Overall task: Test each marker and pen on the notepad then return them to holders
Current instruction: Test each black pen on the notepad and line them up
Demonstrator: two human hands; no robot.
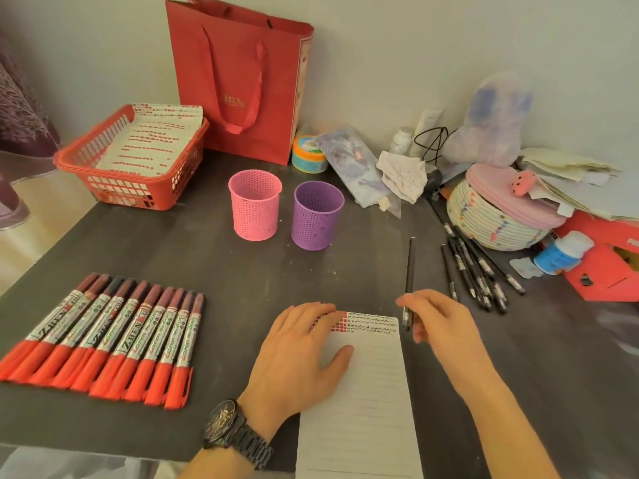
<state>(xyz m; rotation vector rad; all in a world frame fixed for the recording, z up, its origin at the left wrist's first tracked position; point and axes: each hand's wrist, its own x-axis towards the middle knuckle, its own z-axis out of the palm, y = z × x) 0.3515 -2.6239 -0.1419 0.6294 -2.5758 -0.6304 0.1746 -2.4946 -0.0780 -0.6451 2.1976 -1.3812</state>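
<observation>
Notepad point(366, 392) lies under your left hand point(301, 347), whose fingers rest flat; your right hand point(439, 319) pinches a black pen point(409, 267) at its top right corner.

The pink holder point(255, 209) and purple holder point(317, 219) are perforated (markers point(103, 340) red-capped).

A red paper bag point(238, 81) stood upright against the wall at the back of the dark table point(242, 271). To its left lay a red plastic basket point(131, 191) holding printed sheets point(152, 140). Just right of the bag's base sat a round tin point(308, 154), then a patterned pouch point(349, 160) and a crumpled cloth point(403, 174). Farther right of the bag stood a woven basket point(491, 226) under a pink lid point(501, 193), a stack of papers point(567, 174) behind it and a blue-labelled bottle point(562, 252) beside a red cardboard box point(608, 271).
</observation>
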